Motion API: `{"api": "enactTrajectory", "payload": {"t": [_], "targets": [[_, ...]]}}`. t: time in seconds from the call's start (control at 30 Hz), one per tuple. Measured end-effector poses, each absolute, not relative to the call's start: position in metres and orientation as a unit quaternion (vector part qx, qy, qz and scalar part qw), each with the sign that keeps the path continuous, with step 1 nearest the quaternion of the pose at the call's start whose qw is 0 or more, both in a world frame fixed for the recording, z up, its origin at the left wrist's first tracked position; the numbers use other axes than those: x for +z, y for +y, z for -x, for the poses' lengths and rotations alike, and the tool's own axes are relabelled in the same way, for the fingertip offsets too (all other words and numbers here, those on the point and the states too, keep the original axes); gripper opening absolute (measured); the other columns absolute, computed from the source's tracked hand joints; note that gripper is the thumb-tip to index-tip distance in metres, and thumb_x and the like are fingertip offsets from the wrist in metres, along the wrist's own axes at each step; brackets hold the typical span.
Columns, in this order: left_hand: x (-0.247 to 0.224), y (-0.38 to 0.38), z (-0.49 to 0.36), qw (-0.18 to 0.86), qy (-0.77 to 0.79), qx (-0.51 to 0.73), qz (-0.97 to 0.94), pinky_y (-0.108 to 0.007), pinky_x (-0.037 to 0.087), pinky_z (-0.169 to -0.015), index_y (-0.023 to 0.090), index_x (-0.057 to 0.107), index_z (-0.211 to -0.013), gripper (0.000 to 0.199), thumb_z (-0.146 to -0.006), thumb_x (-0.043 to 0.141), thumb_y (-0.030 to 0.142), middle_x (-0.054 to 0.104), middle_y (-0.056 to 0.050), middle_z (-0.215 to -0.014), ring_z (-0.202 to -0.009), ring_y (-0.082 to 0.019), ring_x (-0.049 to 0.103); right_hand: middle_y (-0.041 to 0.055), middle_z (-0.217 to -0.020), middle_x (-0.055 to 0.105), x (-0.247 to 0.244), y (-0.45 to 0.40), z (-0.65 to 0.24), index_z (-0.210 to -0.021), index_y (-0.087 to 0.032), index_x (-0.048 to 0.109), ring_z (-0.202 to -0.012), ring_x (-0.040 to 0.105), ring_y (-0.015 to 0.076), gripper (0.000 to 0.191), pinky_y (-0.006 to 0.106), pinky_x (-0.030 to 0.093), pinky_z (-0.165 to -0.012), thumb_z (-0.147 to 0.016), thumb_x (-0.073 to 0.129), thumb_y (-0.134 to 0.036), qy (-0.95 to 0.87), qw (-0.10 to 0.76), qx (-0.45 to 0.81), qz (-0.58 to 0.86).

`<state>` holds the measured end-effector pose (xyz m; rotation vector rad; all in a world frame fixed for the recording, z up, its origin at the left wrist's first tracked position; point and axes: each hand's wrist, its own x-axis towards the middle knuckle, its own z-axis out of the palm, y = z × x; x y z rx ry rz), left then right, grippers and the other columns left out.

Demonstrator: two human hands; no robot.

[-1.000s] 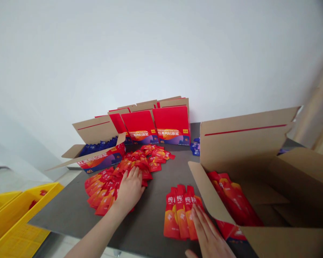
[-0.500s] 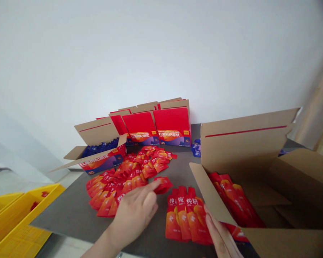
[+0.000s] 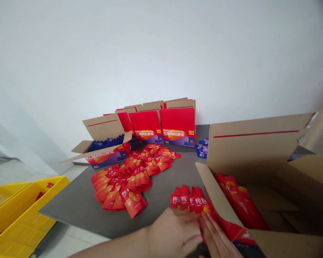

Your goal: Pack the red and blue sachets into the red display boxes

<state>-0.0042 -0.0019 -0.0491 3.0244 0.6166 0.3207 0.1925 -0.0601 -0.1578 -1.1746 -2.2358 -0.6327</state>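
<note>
Several red sachets (image 3: 190,199) lie overlapping in a row on the grey table (image 3: 94,224), left of an open carton. My left hand (image 3: 174,231) is closed over their lower part; its fingertips are hidden behind the hand. Beside it, my right hand (image 3: 215,233) rests against the right side of the row with fingers straight and close together, next to the carton wall. Inside the open carton (image 3: 226,204), red sachets (image 3: 240,202) stand along the left side. A large fanned pile of red sachets (image 3: 123,179) spreads over the table further left.
An open box (image 3: 107,157) of blue sachets stands at the left. Red boxes (image 3: 177,123) line the back near the wall. Blue sachets (image 3: 201,148) lie behind the open carton. Yellow crates (image 3: 24,218) are at the lower left.
My left hand has moved right from the pile to the row, where one more sachet now shows. My right hand has come in against the row. The view has shifted slightly.
</note>
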Motion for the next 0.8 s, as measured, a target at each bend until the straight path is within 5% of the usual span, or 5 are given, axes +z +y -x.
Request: {"api": "enactTrajectory", "payload": {"t": [0.1,0.3,0.47,0.6,0.8], "targets": [[-0.019,0.045,0.035,0.004,0.414,0.043,-0.909,-0.018,0.047,-0.086,0.023,0.062,-0.098,0.019,-0.095,0.043,0.022,0.068,0.001,-0.099,-0.093,-0.010,0.064,0.0140,-0.126,0.062,-0.160,-0.059,-0.188,-0.133,-0.007,0.052,-0.115,0.059,0.0249,0.056,0.028,0.051,-0.093,-0.085,0.053,-0.035,-0.830,0.253,-0.227,0.442],[-0.016,0.129,0.080,-0.088,0.532,-0.023,-0.842,-0.043,0.039,-0.102,0.012,0.057,-0.118,0.047,-0.072,0.066,0.017,0.056,-0.018,-0.129,-0.122,-0.030,0.051,0.0118,-0.127,0.062,-0.162,-0.052,-0.182,-0.131,-0.008,0.054,-0.114,0.060,0.0227,0.053,0.025,0.052,-0.087,-0.080,0.054,-0.025,-0.828,0.250,-0.243,0.440],[-0.021,0.133,0.069,-0.112,0.519,-0.065,-0.845,-0.039,0.043,-0.096,0.012,0.065,-0.099,0.021,-0.079,0.060,0.018,0.068,-0.015,-0.104,-0.103,-0.027,0.063,0.0134,-0.127,0.061,-0.147,-0.048,-0.168,-0.122,-0.005,0.060,-0.117,0.058,0.0230,0.051,0.026,0.051,-0.092,-0.078,0.054,-0.028,-0.834,0.257,-0.219,0.435],[0.001,0.123,0.063,-0.132,0.510,-0.061,-0.848,-0.034,0.050,-0.082,0.011,0.067,-0.089,0.019,-0.089,0.051,0.022,0.070,-0.015,-0.090,-0.088,-0.026,0.068,0.0115,-0.136,0.053,-0.144,-0.051,-0.169,-0.131,-0.006,0.054,-0.122,0.054,0.0221,0.059,0.025,0.049,-0.096,-0.075,0.056,-0.024,-0.843,0.248,-0.156,0.451],[0.028,0.071,0.046,-0.198,0.483,0.056,-0.851,-0.036,0.051,-0.085,0.014,0.058,-0.121,0.033,-0.099,0.036,0.023,0.068,-0.013,-0.114,-0.100,-0.024,0.066,0.0155,-0.142,0.045,-0.144,-0.061,-0.179,-0.150,-0.006,0.022,-0.119,0.057,0.0233,0.072,0.029,0.052,-0.093,-0.085,0.050,-0.020,-0.810,0.264,-0.060,0.520]]}}
